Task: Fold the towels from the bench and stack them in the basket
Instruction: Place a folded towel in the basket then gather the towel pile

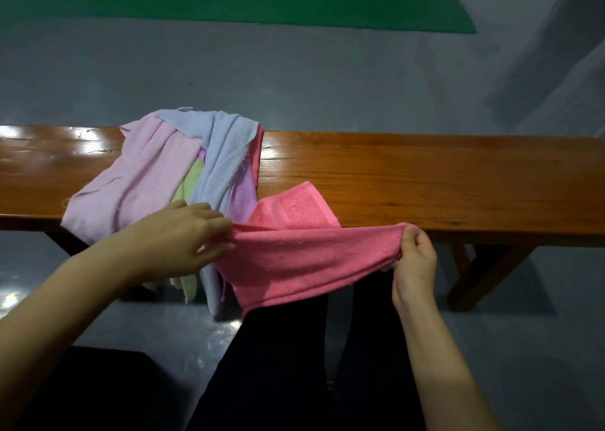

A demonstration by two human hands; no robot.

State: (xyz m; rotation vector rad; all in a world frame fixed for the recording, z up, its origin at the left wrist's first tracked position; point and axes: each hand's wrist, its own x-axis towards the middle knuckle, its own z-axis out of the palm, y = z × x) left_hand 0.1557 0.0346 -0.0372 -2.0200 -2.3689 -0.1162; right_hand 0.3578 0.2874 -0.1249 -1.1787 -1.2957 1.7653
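Now pink towel between pinching hands

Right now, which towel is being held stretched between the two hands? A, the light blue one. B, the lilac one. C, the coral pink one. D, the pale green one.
C: the left hand and the right hand each pinch an end of the coral pink towel, which is pulled taut between them at the near edge of the bench, while the other towels lie in the pile.
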